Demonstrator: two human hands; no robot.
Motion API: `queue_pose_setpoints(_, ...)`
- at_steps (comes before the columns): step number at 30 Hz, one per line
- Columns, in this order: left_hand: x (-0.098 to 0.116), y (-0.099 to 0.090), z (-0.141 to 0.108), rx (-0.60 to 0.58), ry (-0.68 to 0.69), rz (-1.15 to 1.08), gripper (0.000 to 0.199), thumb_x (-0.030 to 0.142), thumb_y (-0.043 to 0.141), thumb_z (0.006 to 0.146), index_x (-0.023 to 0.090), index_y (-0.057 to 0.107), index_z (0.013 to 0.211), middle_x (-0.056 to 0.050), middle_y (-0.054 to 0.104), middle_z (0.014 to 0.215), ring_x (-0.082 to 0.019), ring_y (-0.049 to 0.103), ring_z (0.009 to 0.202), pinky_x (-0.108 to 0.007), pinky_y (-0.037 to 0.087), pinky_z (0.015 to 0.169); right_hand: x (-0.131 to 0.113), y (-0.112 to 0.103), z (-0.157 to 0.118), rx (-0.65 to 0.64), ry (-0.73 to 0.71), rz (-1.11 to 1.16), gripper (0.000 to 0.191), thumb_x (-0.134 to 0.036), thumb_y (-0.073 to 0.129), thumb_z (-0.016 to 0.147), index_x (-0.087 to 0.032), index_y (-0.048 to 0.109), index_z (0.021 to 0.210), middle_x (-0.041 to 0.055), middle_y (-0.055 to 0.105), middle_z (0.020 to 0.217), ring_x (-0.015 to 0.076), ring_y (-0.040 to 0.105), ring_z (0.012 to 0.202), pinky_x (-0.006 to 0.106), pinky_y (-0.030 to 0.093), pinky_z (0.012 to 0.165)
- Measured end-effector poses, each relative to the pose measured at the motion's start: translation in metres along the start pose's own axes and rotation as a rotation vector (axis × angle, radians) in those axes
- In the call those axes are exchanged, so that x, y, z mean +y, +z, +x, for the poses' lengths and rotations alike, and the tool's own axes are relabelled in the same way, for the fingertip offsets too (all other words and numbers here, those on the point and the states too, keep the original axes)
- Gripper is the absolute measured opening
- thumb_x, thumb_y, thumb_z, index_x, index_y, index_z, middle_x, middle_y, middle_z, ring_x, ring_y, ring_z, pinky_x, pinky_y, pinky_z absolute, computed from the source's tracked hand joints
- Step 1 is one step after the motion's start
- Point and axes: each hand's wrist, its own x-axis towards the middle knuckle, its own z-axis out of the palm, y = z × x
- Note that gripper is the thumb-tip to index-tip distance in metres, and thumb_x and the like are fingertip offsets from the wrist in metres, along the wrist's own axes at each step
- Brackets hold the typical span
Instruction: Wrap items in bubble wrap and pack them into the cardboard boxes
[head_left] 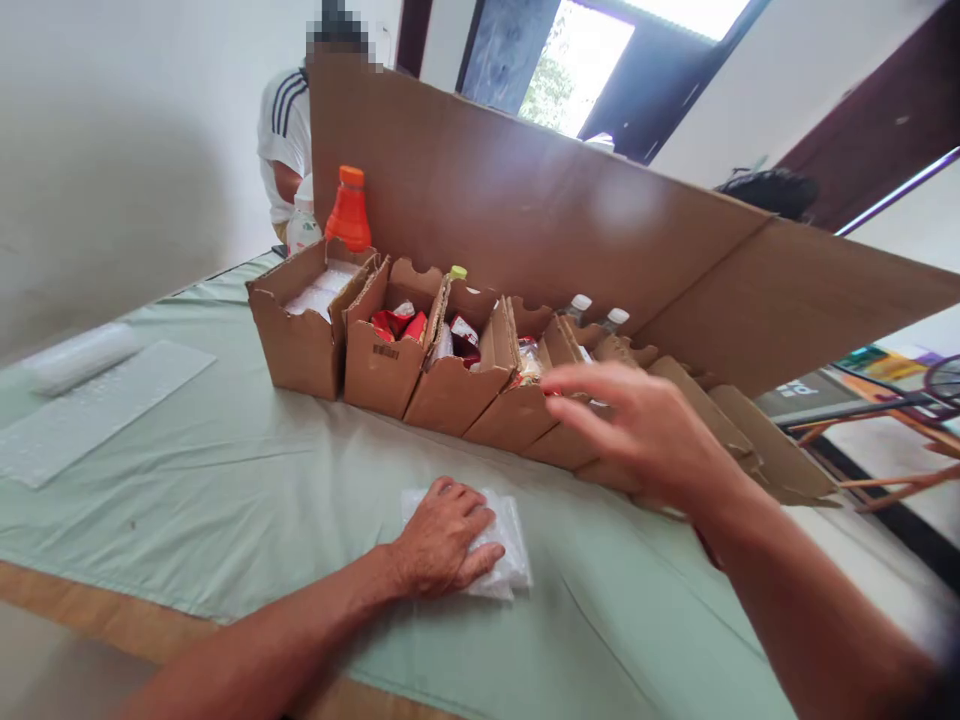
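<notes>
My left hand (448, 540) lies palm down on a folded piece of bubble wrap (511, 560) on the cloth, its thumb spread and its fingers slightly bent over the top. Whether anything else is under the palm cannot be seen. Over the row of cardboard boxes hovers my right hand (637, 420), fingers stretched out and a little blurred, with nothing visible in it. It is nearest to a cardboard box (504, 415) holding clear and coloured packets (529, 360), and it partly covers the boxes further right.
A box with white bubble-wrap pieces (324, 290) starts the row; a box with red packets (399, 322) follows. An orange bottle (349, 210) stands behind. A tall cardboard panel (480, 180) backs the row. Rolled bubble wrap (86, 358) lies left on the green cloth (225, 480). A person (285, 150) sits beyond.
</notes>
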Motion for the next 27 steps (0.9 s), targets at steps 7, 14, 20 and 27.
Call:
queue_pose_setpoints(7,-0.002,-0.002,0.001,-0.026,-0.015,-0.023,0.033,0.047,0.06,0.093,0.017,0.068,0.103,-0.01,0.071,0.114,-0.028,0.061,0.112,-0.048,0.041,0.103,0.005,0.087,0.18,-0.348,0.159,-0.209,0.029,-0.017,0.067,0.083,-0.017,0.076,0.111,0.016,0.072,0.124,0.0353,0.064,0.116,0.046,0.051,0.097)
queue_pose_setpoints(14,-0.006,0.004,0.0,0.0,-0.014,-0.044,0.037,0.05,0.057,0.094,0.017,0.069,0.107,-0.013,0.072,0.116,-0.031,0.061,0.113,-0.053,0.04,0.106,0.011,0.093,0.196,-0.281,0.266,-0.122,0.017,-0.017,0.065,0.084,-0.015,0.072,0.099,0.0131,0.075,0.109,0.027,0.069,0.103,0.037,0.054,0.089)
queue_pose_setpoints(20,-0.007,-0.006,-0.008,0.453,0.026,-0.177,0.067,0.064,0.047,0.095,0.019,0.049,0.144,-0.021,0.055,0.146,-0.037,0.052,0.134,-0.062,0.032,0.115,0.012,0.032,0.063,0.833,-0.031,0.2,0.013,-0.026,0.059,0.09,-0.02,0.064,0.1,0.0098,0.066,0.13,0.0256,0.064,0.119,0.046,0.05,0.101)
queue_pose_setpoints(27,-0.004,-0.034,-0.008,0.735,0.015,-0.212,0.074,0.069,0.038,0.098,0.028,0.029,0.159,-0.014,0.032,0.165,-0.034,0.033,0.151,-0.056,0.028,0.121,-0.041,0.138,-0.101,0.186,-0.049,0.112,0.022,-0.019,0.057,0.092,-0.024,0.068,0.111,0.0158,0.06,0.141,0.0338,0.056,0.132,0.055,0.048,0.104)
